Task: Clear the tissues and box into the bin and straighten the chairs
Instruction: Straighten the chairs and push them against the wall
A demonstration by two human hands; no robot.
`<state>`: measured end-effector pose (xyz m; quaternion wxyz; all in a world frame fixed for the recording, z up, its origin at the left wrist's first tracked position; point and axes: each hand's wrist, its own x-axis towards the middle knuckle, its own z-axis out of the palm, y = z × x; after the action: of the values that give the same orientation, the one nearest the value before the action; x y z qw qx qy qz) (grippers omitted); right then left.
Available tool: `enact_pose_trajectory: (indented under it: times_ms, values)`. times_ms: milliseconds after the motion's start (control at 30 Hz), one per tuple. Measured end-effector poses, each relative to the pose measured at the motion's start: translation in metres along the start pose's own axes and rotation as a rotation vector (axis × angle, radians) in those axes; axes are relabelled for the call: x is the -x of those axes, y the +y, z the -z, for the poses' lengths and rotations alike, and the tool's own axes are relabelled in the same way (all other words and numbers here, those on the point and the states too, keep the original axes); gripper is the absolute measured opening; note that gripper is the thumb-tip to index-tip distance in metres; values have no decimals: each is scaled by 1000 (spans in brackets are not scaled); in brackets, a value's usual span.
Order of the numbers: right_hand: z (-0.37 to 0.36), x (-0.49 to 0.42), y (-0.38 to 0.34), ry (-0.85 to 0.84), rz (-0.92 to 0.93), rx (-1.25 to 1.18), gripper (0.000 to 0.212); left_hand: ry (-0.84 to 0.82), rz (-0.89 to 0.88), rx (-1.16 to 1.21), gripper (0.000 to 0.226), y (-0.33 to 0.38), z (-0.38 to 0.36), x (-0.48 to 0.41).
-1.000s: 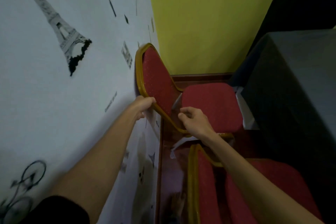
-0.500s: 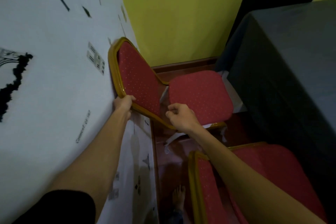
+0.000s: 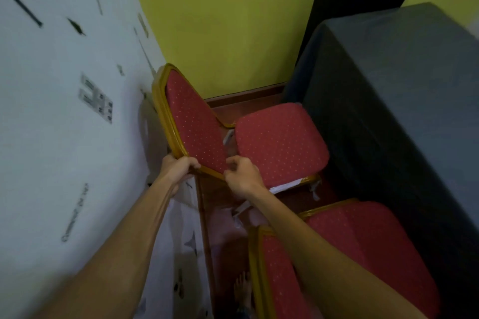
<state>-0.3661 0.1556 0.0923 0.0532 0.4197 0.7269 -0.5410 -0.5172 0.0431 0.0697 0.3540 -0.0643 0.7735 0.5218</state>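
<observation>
A red padded chair (image 3: 280, 142) with a gold frame stands in the corner, its backrest leaning against the white wall on the left. My left hand (image 3: 178, 167) grips the near gold edge of that backrest. My right hand (image 3: 242, 175) holds the same edge a little further right, by the seat. A second red chair (image 3: 363, 235) stands nearer to me, under my right forearm. No tissues, box or bin are in view.
A table under a dark grey cloth (image 3: 404, 90) runs along the right, close to both chair seats. A yellow wall (image 3: 228, 23) closes the far side. The floor between wall and chairs is a narrow strip; my bare foot (image 3: 242, 290) stands there.
The far chair now stands further from the wall's corner and closer to the table. My left hand has slid down the backrest edge towards my right hand.
</observation>
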Motion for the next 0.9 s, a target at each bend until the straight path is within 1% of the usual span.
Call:
enact_pose_trajectory:
  times_ms: [100, 233, 300, 400, 500, 567, 633, 667, 767, 833, 900]
  values:
    - [8, -3, 3, 34, -34, 20, 54, -15, -11, 0, 35, -2, -21, 3]
    - [11, -1, 13, 22, -60, 49, 61, -44, -39, -32, 39, 0, -49, 8]
    - [13, -2, 18, 20, -55, 50, 67, -22, -43, -80, 38, -2, -61, 10]
    - [13, -5, 22, 11, -42, 60, 74, 8, -21, -132, 45, -5, -70, 14]
    - [7, -5, 23, -36, -19, 71, 72, -12, -19, -151, 42, -3, -69, 13]
    - [0, -5, 24, -71, -6, 74, 68, -68, -13, -183, 34, 1, -64, 13]
    - [-7, -5, 25, -76, 9, 68, 60, -139, -20, -168, 28, 8, -59, 16]
    - [-9, -6, 26, -67, 20, 65, 57, -150, -39, -121, 30, 13, -57, 17]
    - [-11, -8, 24, -27, 60, 71, 53, -74, -180, 52, 54, 40, -52, 17]
    - [-12, -9, 21, -1, 86, 107, 53, -62, -228, 70, 62, 56, -51, 14]
    - [-14, -12, 18, 29, 112, 189, 50, -85, -219, 63, 66, 62, -51, 13]
